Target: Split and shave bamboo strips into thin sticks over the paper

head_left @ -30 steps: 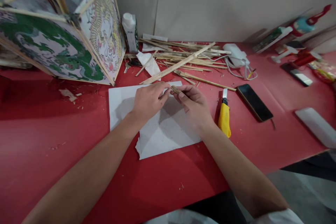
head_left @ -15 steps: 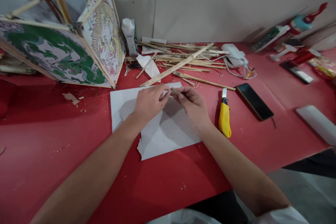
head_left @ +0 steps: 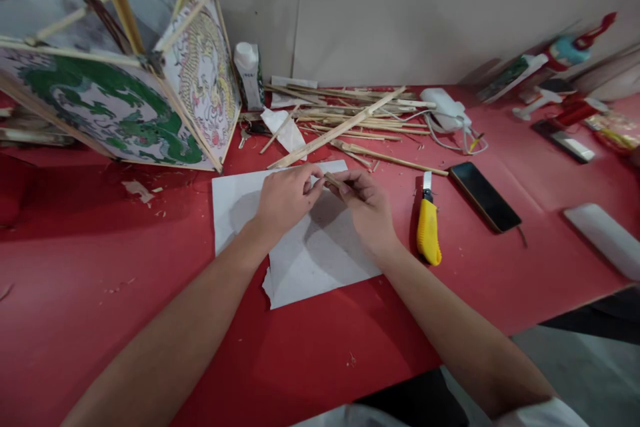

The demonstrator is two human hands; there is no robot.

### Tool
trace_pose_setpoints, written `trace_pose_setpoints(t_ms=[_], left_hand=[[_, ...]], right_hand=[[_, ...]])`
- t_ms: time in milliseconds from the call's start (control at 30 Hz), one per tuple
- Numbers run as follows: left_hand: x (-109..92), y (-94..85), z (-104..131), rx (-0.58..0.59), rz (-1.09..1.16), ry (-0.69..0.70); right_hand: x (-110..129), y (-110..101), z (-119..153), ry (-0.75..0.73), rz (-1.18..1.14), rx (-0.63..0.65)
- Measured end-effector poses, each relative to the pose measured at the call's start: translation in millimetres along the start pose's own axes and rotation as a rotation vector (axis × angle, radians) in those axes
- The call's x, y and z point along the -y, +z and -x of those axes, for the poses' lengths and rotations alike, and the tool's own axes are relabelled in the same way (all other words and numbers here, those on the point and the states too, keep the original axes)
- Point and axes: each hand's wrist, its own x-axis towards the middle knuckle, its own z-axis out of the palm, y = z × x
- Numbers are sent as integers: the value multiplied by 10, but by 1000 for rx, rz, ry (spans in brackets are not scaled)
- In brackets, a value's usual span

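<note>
My right hand (head_left: 373, 210) grips a short piece of wooden stick (head_left: 334, 180) between thumb and fingers. At the left end of that piece is my left hand (head_left: 287, 197), its thumb and index finger pinched together; what lies between those fingertips is too small to make out. Both hands hover over a sheet of white paper (head_left: 315, 273) with a torn lower-left corner. A yellow utility knife (head_left: 429, 230) lies to the right of my right hand, its blade out and pointing away from me.
Behind the paper lies a pile of thin wooden sticks (head_left: 350, 113). A dragon-painted paper lantern frame (head_left: 115, 107) stands at left, beside a carton (head_left: 249, 73). To the right are a phone (head_left: 485, 197), a white charger (head_left: 445, 110) with cable, and a pale case (head_left: 603, 240).
The view has tilted slightly, so everything sits a little lower. Both hands stay in nearly the same place, the short stick still in the right one.
</note>
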Motion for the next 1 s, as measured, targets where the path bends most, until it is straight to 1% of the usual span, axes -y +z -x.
trace_pose_setpoints(t_ms=[233,467,733,1000], left_hand=[[-8,-8,-8,14,24,-37],[22,-28,-43,124,132,-79],[-1,-65,-36,206,187,-67],[-48,-87,-24,226,181,-54]], right_hand=[[-30,13,12,-38,42,-14],[-11,25,13,-49,65,-14],[21,29,48,-100,126,1],[-1,8,38,-113,174,-26]])
